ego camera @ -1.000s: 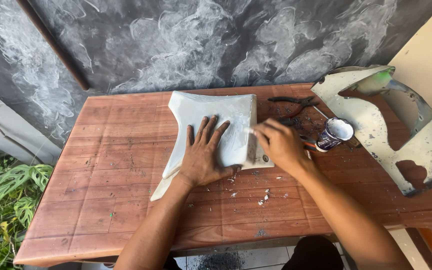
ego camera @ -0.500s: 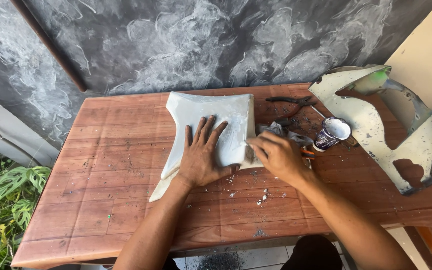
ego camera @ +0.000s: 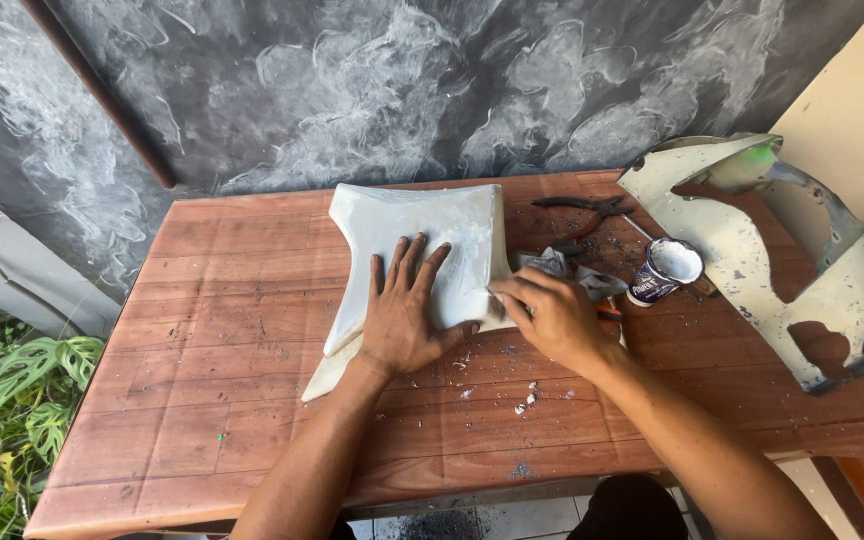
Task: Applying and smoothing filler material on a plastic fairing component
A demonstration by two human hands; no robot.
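we press our left hand (ego camera: 404, 318) flat on the white curved panel (ego camera: 422, 245), with the fingers spread wide. the panel lies under that hand on the brown wooden table (ego camera: 202, 380), and its top part sticks out past our fingertips, away from us.

our right hand (ego camera: 552, 318) is just to the side of the left one, at the panel's near edge. its fingers are curled tight and seem to pinch something small against that edge, but we cannot tell what it is. the hand hides it.

the panel looks smeared with pale stuff nearly all over, and it looks smooth in the middle. so we think most of the spreading is done. the edge by our right hand seems to be the part in work now. little white crumbs (ego camera: 527, 400) lie on the table just below our right hand, close to our body.

past our right hand, on the far side, there is a grey rag (ego camera: 552, 265). a small open tin (ego camera: 664, 270) stands near the rag, further out from the hand. dark pliers (ego camera: 587, 207) lie beyond the rag. a big worn panel with green spots (ego camera: 782, 250) rests well apart at the table's end, and it looks rough and not done.
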